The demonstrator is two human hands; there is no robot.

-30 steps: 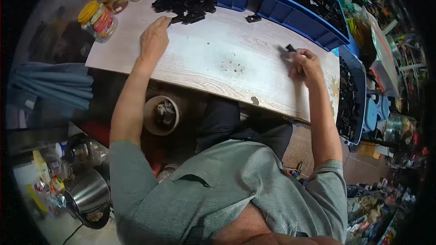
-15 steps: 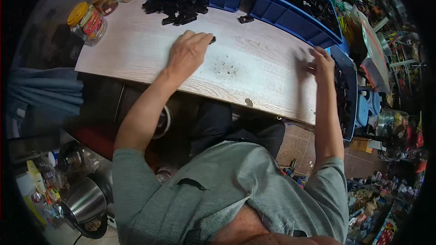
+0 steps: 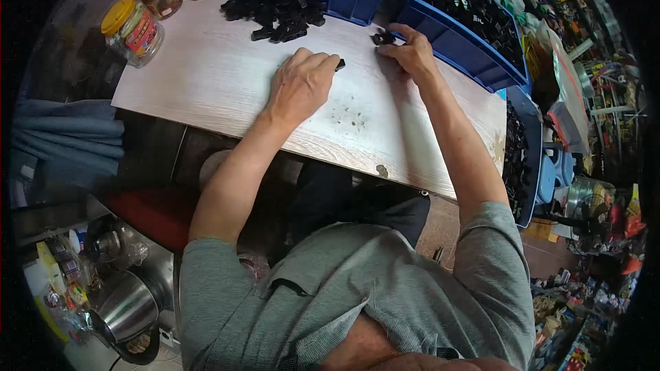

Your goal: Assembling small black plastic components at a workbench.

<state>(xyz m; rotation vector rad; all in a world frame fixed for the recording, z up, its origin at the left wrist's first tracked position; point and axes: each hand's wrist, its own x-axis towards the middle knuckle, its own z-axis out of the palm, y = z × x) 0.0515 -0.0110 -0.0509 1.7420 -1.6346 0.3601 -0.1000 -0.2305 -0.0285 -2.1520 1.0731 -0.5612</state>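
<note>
A small black plastic part (image 3: 339, 64) lies on the pale wood-grain bench (image 3: 206, 89), touching the curled fingertips of the left hand (image 3: 300, 86), which rests knuckles-up. The right hand (image 3: 412, 53) pinches another black plastic piece (image 3: 382, 38) near the far edge, just before two blue plastic bins (image 3: 454, 41). A heap of black parts (image 3: 275, 15) lies further left, and a yellow-lidded clear jar (image 3: 134, 31) stands at the corner.

The person is wearing a grey-green short-sleeved shirt (image 3: 357, 295) with a fine woven texture and an open collar; its sleeves are ending above the elbows, leaving both forearms bare. Dark trousers (image 3: 344, 196) are showing below the shirt. No gloves, rings or watch are showing on the hands.
</note>
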